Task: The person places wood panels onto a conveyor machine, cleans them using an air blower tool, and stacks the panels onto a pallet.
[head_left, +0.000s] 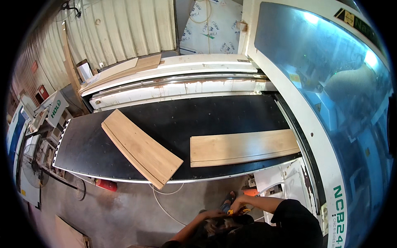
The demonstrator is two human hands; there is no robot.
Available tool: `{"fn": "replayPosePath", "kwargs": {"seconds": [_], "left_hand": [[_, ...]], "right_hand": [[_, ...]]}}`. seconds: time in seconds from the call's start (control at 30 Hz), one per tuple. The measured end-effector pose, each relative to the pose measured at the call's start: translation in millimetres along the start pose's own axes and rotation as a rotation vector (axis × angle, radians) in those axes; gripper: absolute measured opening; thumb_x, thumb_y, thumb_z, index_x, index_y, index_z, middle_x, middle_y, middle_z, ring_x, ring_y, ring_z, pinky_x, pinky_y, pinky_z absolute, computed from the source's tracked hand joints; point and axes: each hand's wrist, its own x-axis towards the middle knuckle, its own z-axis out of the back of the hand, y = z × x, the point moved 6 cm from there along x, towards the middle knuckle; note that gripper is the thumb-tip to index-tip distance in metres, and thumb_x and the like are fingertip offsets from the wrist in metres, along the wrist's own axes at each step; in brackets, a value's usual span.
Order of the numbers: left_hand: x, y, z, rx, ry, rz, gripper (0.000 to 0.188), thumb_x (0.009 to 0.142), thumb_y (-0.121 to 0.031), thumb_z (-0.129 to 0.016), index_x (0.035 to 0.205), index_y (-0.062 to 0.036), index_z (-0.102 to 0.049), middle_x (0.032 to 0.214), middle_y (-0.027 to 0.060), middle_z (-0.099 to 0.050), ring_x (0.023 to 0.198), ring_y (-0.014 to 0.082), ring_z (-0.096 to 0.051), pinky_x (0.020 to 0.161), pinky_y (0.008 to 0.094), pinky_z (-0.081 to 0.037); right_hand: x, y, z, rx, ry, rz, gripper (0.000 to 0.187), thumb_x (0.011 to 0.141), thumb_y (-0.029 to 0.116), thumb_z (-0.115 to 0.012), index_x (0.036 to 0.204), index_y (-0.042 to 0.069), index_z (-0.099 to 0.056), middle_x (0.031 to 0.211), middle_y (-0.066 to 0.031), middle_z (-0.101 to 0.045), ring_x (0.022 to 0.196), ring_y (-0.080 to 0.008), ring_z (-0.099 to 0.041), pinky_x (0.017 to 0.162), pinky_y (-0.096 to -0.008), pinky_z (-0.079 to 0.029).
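1. The small yellow-and-dark object (230,212) is right at my fingertips, in front of my body and below the near edge of the work surface; it is too small for me to tell its kind.
2. My left hand (214,213) and my right hand (238,203) are close together around it. I cannot tell how far the fingers of either are closed, or which one bears it.
3. Beyond them, a long, flat, light-brown wooden plank (244,147) lies along the black, flat surface (173,113), its right end near the machine.
4. To its left, apart from it, a second light-brown wooden plank (139,146) lies slantwise, its near corner jutting past the front edge. Both have a groove along one long side.
5. Under the front edge are a red cylinder (106,184) and a pale, thin hose (163,208) on the grey floor (128,206).
6. To my right stands a big white machine with a blue, see-through window (306,70).
7. Behind, thin wooden boards (124,69) rest on a white ledge (198,62).
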Motion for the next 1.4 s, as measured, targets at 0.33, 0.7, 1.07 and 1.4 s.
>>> {"fn": "replayPosePath", "kwargs": {"seconds": [0.33, 0.7, 1.07, 1.4], "left_hand": [[18, 5, -3, -0.025, 0.002, -0.181, 0.049, 0.105, -0.046, -0.049, 0.135, -0.0104, -0.064, 0.122, 0.011, -0.071, 0.107, 0.0231, -0.064, 0.096, 0.0353, -0.048], [-19, -33, 11, -0.1, 0.039, -0.001, 0.047, 0.105, -0.033, -0.054, 0.142, -0.0049, -0.057, 0.134, 0.0121, -0.064, 0.12, 0.0195, -0.058, 0.106, 0.0327, -0.043], [-16, -25, 1, -0.312, -0.075, -0.143, 0.034, 0.1, -0.018, -0.064, 0.13, -0.0018, -0.064, 0.122, 0.0108, -0.07, 0.112, 0.0193, -0.063, 0.102, 0.0343, -0.047], [-9, -12, 13, -0.267, -0.073, -0.155, 0.032, 0.1, -0.015, -0.065, 0.129, -0.0023, -0.065, 0.119, 0.0092, -0.071, 0.109, 0.0164, -0.063, 0.099, 0.0325, -0.049]], "right_hand": [[63, -58, 4, 0.106, 0.146, -0.02, 0.021, 0.089, 0.017, -0.054, 0.07, 0.009, -0.049, 0.069, -0.0095, -0.051, 0.057, -0.0237, -0.036, 0.062, -0.0445, -0.032], [52, -31, 17, -0.144, -0.045, -0.044, 0.025, 0.093, 0.023, -0.052, 0.074, 0.009, -0.058, 0.072, -0.0093, -0.057, 0.057, -0.0233, -0.04, 0.059, -0.0444, -0.034], [33, -23, 12, -0.209, -0.135, -0.026, 0.028, 0.084, 0.031, -0.061, 0.088, 0.005, -0.071, 0.076, -0.0086, -0.069, 0.065, -0.0242, -0.063, 0.058, -0.0388, -0.047], [-7, 1, 8, -0.189, -0.236, -0.033, 0.025, 0.084, 0.028, -0.06, 0.089, 0.006, -0.071, 0.078, -0.0081, -0.069, 0.064, -0.0247, -0.064, 0.056, -0.0379, -0.048]]}}
